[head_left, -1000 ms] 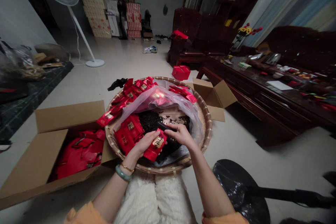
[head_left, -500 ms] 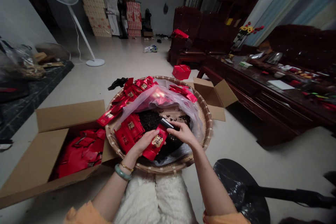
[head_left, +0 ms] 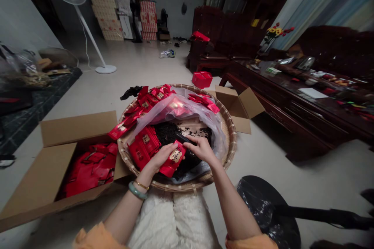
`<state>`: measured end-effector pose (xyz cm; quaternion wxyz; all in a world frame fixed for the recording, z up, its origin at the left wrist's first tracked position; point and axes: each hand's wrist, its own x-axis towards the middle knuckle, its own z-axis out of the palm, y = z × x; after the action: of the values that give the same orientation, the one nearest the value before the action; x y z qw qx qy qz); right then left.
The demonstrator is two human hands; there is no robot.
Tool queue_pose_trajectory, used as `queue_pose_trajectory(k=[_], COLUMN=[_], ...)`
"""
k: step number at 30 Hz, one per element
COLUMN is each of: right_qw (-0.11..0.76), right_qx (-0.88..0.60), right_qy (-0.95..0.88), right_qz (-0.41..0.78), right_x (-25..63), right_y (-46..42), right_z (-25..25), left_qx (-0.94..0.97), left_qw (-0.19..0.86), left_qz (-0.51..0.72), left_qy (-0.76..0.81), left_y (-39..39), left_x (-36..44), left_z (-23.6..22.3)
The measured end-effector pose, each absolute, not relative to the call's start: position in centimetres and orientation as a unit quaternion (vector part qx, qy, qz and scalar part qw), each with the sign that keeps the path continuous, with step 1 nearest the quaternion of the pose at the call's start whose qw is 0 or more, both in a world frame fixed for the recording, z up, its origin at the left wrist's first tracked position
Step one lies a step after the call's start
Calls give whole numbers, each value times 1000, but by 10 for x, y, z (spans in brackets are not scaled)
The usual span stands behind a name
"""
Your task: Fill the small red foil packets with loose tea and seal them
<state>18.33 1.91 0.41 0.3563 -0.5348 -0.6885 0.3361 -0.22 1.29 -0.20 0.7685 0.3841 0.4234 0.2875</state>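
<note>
My left hand [head_left: 159, 158] is closed around a small red packet [head_left: 174, 159] with a gold label, held over a round woven basket tray [head_left: 230, 140]. My right hand [head_left: 200, 148] pinches a dark scoop [head_left: 184, 139] right at the packet's open top. Under both hands lies a heap of dark loose tea leaves [head_left: 168, 132] on a clear plastic bag [head_left: 187, 113]. A stack of matching red packets [head_left: 144, 146] sits just left of my left hand, and more red packets [head_left: 154, 95] are strewn along the tray's far rim.
An open cardboard box [head_left: 55, 167] of red packets stands at my left. A smaller open carton [head_left: 239, 107] lies beyond the tray, near a red box [head_left: 201, 79]. A dark wooden table [head_left: 306, 113] runs along the right. A standing fan [head_left: 76, 11] is at back left, a black bag [head_left: 263, 206] by my right elbow.
The right hand lifted the dark scoop slightly and brought it back down to the packet's mouth. The left hand kept the packet in nearly the same place.
</note>
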Motion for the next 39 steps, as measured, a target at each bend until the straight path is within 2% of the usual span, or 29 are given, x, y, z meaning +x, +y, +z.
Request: queue_pose_trajectory(k=[31,39], right_qw=[330,342], right_qx=[-566,-562], right_qy=[-695,-682], right_qz=[296,319], right_x=[180,180], right_y=[15,15], right_z=[-4,-5], left_qx=[384,383], left_qw=[766,767], left_qz=[281,282], left_qy=[433,430], left_y=[12,12], left_x=[-2,-2], left_z=[-5,-6])
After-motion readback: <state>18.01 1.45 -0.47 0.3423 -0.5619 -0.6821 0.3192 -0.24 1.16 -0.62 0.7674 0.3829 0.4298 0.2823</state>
